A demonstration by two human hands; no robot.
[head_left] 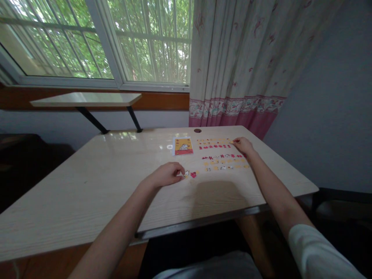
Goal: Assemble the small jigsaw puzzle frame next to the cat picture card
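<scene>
Jigsaw pieces, flat and knobbed, row across wood-grained tabletop.

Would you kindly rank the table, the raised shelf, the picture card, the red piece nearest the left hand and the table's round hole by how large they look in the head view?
1. Table
2. Raised shelf
3. Picture card
4. Red piece and round hole: too alike to rank.
</scene>
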